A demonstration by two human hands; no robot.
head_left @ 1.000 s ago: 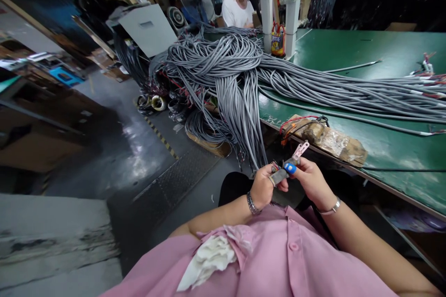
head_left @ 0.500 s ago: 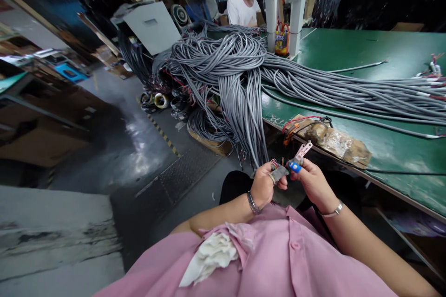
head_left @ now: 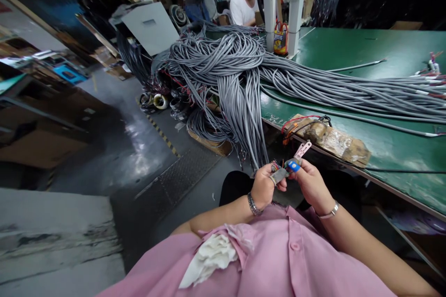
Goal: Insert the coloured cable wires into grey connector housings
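Observation:
My left hand [head_left: 264,186] is closed in a pinch in front of my body, a grey wrap on its thumb. Thin coloured wires [head_left: 275,165] poke out between its fingers. Close beside it, almost touching, my right hand [head_left: 312,186] has a blue wrap on its thumb and is closed on a flat pink tool with holes [head_left: 304,149]. The tool's lower end is hidden by the fingers, so its kind does not show. A few wires span the small space between both thumbs. Behind my hands, grey cables [head_left: 240,111] hang over the table edge.
A green table [head_left: 355,48] carries a long bundle of grey cables. A taped wooden block [head_left: 334,141] lies at its near edge, with a black cord. A white post [head_left: 268,9] rises from the table. Across it sits a person in white [head_left: 242,8]. A grey cabinet [head_left: 151,28] stands left.
My right thumb has shifted slightly left, toward the wires at my left hand. The person across the table has leaned a little, and an arm now shows. Otherwise little differs.

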